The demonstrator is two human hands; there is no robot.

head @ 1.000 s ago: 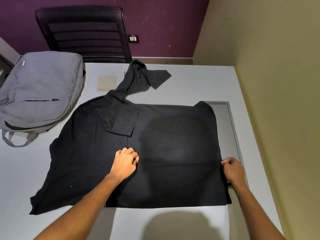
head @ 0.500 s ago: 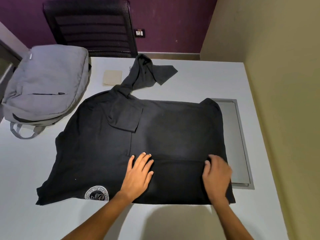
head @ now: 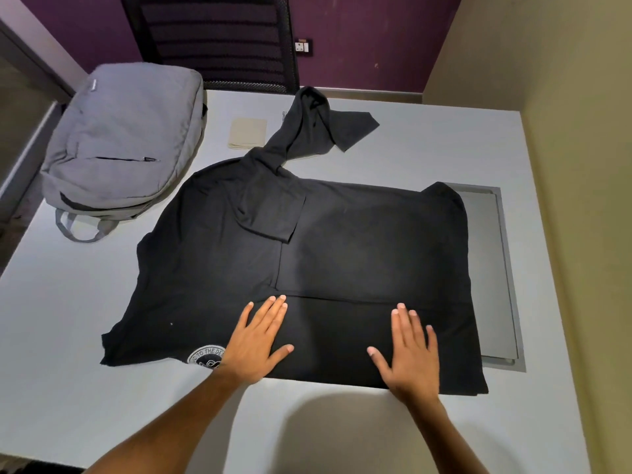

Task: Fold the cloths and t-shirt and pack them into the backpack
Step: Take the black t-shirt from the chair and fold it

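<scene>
A black t-shirt [head: 359, 248] lies spread over the middle of the white table [head: 102, 388], partly folded, with a round white logo showing near its front left edge. My left hand [head: 256, 340] lies flat on the shirt's near edge, fingers straight. My right hand [head: 410, 350] presses flat on the same folded strip further right. A dark cloth [head: 321, 128] lies bunched behind the shirt. A small folded beige cloth [head: 248, 133] sits beside it. The grey backpack [head: 123, 138] lies at the back left, closed.
A black mesh chair [head: 219, 39] stands behind the table against the purple wall. A grey hatch panel [head: 496, 268] is set into the table at the right, partly under the shirt. A beige wall runs close along the right side.
Both hands held the shirt's fabric a second ago; now they lie flat and spread on its near folded edge. The view has shifted, and the shirt's logo has come into sight.
</scene>
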